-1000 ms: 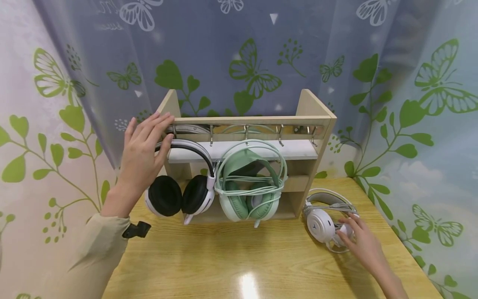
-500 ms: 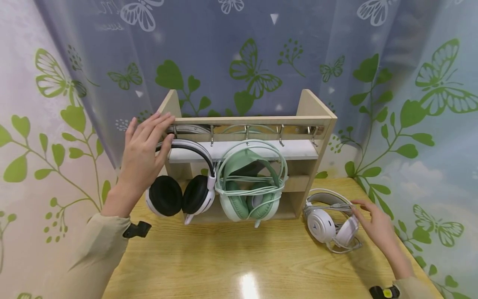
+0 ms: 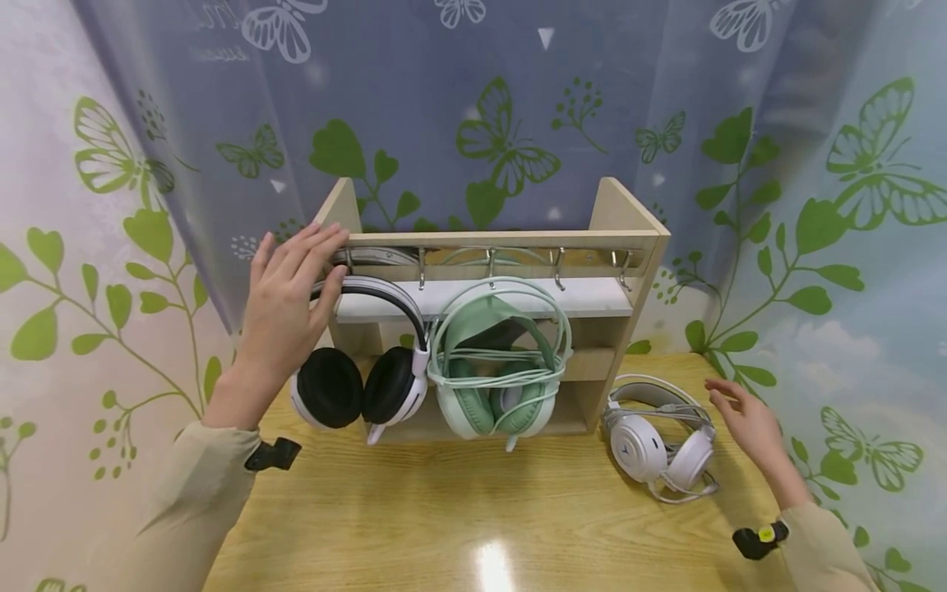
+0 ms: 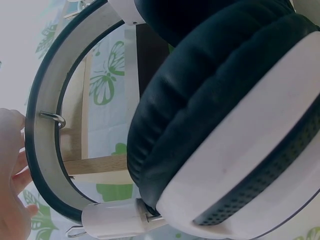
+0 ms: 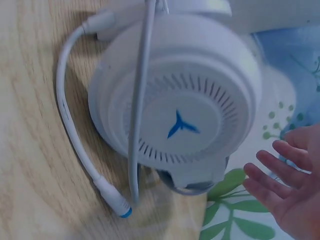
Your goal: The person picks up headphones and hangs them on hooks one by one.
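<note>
My left hand (image 3: 284, 300) rests on the top left corner of a wooden rack (image 3: 488, 238), fingers extended, thumb beside the headband of black-and-white headphones (image 3: 403, 386). Those headphones hang from a metal hook, which shows inside the headband (image 4: 45, 155) in the left wrist view. Right of them hang mint-green headphones (image 3: 481, 329) with their cable wound around. White headphones (image 3: 639, 448) with a grey cable lie on the table at the rack's right. Just beyond their right side my right hand (image 3: 750, 423) holds nothing; its loosely bent fingers show apart from the ear cup (image 5: 182, 125).
Metal hooks (image 3: 559, 270) line the rack's front bar, and two at the right carry nothing. Below is a white shelf (image 3: 599, 298). The wooden table (image 3: 414, 526) ends at the right near a patterned curtain (image 3: 836, 353).
My right hand has let go of the white headphones and drawn back to the right of them. The left hand stays at the rack's corner.
</note>
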### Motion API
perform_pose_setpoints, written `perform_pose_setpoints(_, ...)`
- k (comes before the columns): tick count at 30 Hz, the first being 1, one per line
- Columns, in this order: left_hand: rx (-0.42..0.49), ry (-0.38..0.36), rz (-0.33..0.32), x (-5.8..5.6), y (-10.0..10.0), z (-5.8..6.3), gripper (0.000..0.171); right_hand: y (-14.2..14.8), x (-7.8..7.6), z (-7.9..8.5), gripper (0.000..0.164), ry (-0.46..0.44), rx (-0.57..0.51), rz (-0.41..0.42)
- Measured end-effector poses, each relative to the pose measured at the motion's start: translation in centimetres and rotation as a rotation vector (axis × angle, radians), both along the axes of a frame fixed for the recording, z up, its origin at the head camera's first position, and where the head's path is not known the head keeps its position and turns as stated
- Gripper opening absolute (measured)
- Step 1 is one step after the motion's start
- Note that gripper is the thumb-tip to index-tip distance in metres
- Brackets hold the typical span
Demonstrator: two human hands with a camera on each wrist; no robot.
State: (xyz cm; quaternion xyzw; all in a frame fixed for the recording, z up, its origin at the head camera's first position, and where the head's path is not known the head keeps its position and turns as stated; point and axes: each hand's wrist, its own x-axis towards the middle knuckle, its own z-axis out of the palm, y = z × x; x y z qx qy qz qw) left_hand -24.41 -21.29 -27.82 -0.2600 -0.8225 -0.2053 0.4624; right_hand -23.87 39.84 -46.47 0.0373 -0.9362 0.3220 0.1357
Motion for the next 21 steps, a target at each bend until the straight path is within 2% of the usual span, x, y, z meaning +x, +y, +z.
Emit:
perform_pose_setpoints(4,-0.001,0.001,0.002,0.0,-0.1,0.0,0.041,0.8,-1.5,-0.9,0.044,-0.015,0.02,0.004)
perform_pose_setpoints(9,-0.002,0.003,0.006,0.0,-0.1,0.1,0.041,1.9,-3.0,-2.0,0.049,-0.113,0.01,0.007)
perform_pose_setpoints(15,-0.006,0.008,0.006,0.0,0.0,0.1,0.041,2.7,-3.8,-3.1,0.053,-0.223,-0.024,0.0)
perform_pose_setpoints(21,-0.006,0.012,0.007,0.0,0.0,0.0,0.041,3.2,-4.2,-4.0,0.053,-0.263,-0.054,0.0)
